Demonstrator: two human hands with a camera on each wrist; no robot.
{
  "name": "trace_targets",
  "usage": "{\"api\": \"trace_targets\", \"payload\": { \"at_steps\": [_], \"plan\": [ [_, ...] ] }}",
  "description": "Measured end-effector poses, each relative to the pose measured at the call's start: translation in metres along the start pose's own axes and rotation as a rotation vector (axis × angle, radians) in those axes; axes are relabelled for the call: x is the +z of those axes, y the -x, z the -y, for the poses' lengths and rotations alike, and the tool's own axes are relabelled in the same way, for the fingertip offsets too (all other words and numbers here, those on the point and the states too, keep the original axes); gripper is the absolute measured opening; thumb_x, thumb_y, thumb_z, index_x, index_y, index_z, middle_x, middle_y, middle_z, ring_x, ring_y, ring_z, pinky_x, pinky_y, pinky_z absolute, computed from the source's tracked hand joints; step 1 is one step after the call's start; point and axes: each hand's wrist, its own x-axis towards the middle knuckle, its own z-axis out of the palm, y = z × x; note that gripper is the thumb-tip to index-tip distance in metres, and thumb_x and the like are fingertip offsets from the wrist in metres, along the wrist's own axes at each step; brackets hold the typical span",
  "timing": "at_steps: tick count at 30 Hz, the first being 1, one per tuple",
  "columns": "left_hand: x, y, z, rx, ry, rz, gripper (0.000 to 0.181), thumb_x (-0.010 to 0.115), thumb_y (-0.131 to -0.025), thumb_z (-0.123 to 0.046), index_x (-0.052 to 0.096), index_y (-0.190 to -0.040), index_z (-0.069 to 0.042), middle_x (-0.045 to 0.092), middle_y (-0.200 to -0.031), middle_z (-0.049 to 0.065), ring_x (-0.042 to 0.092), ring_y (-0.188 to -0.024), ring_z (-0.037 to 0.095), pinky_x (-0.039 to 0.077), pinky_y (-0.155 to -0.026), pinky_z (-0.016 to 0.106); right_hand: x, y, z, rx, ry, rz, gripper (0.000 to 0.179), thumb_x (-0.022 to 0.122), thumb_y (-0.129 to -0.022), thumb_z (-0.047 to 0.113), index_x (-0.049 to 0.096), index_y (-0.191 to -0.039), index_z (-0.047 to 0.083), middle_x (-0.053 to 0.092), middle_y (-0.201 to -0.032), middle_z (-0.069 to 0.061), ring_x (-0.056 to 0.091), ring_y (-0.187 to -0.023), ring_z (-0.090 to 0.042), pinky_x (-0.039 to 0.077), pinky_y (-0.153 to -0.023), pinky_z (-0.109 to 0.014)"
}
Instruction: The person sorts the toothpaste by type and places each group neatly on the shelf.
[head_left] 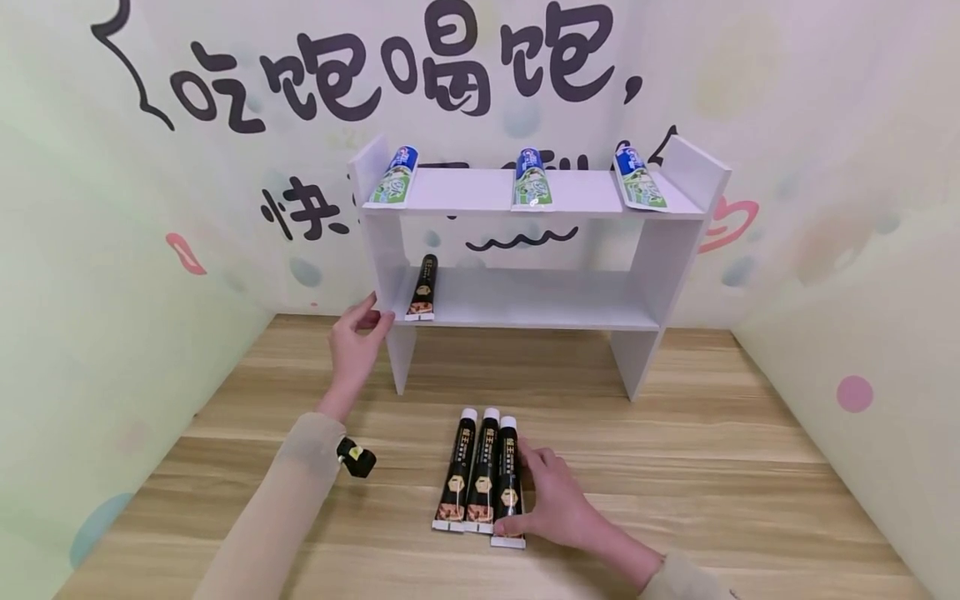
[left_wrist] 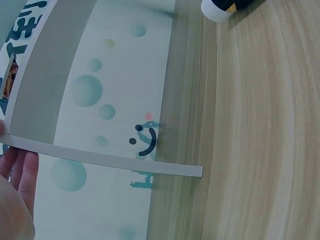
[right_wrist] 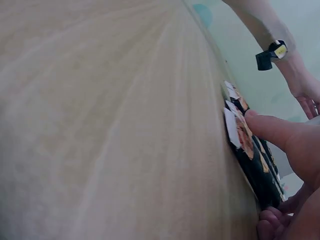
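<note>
My left hand holds the left side panel of a white two-tier shelf, its fingers behind the panel's edge in the left wrist view. Three black toothpaste tubes with white caps lie side by side on the table in front of the shelf, caps toward it. With thumb near the flat end and fingers by the capped half, my right hand grips the rightmost black toothpaste tube, which sits slightly nearer me than the others. Another black toothpaste tube lies at the left of the lower tier.
On the upper tier lie three blue-and-green toothpaste tubes, at left, middle and right. The wood-grain table meets patterned walls behind and on both sides. A small black device is on the left wrist.
</note>
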Motion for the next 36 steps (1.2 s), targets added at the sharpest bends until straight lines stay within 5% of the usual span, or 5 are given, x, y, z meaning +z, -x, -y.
{"api": "trace_targets", "payload": {
  "at_steps": [7,15,22,29,36],
  "plan": [
    [-0.001,0.000,-0.003,0.002,0.001,0.002,0.044,0.071,-0.091,-0.016,0.061,-0.132,-0.006,0.069,-0.103,0.023,0.056,-0.077,-0.008,0.046,-0.067,0.005,0.006,0.002,-0.001,-0.033,0.072,-0.051,0.125,0.092,-0.058,0.048,0.028,-0.153,-0.001,0.053,-0.131,-0.019,0.052,-0.116,-0.032,0.050,-0.099,-0.053],
    [0.000,0.000,-0.004,-0.005,-0.002,0.003,0.044,0.071,-0.091,-0.017,0.061,-0.133,-0.006,0.069,-0.103,0.022,0.056,-0.077,-0.005,0.047,-0.066,0.006,0.001,0.005,0.009,-0.021,-0.050,0.020,0.115,0.091,-0.065,0.028,0.024,-0.154,-0.002,0.052,-0.122,-0.016,0.054,-0.097,-0.017,0.054,-0.084,-0.034],
    [-0.001,-0.001,-0.001,-0.009,-0.009,-0.004,0.043,0.071,-0.091,-0.017,0.061,-0.132,-0.006,0.069,-0.103,0.022,0.055,-0.075,-0.009,0.045,-0.067,0.005,0.002,0.005,0.013,-0.034,-0.047,0.016,0.106,0.089,-0.066,0.024,0.031,-0.150,-0.004,0.060,-0.130,-0.024,0.054,-0.122,-0.046,0.043,-0.107,-0.060],
    [0.000,0.000,-0.001,0.018,0.011,-0.001,0.044,0.071,-0.091,-0.017,0.062,-0.131,-0.004,0.068,-0.103,0.025,0.053,-0.072,-0.014,0.043,-0.068,0.003,-0.006,0.001,0.009,0.001,-0.278,0.150,0.103,0.083,-0.072,0.009,0.022,-0.154,-0.002,0.066,-0.102,-0.012,0.061,-0.071,-0.014,0.055,-0.053,-0.027],
    [-0.001,-0.001,-0.001,0.007,-0.007,0.009,0.044,0.071,-0.091,-0.017,0.061,-0.133,-0.006,0.069,-0.103,0.024,0.054,-0.073,-0.012,0.044,-0.067,0.004,-0.015,-0.004,0.001,0.028,-0.385,0.224,0.097,0.081,-0.077,0.009,0.023,-0.155,0.005,0.066,-0.091,-0.012,0.062,-0.068,-0.016,0.056,-0.052,-0.028]
  ]
}}
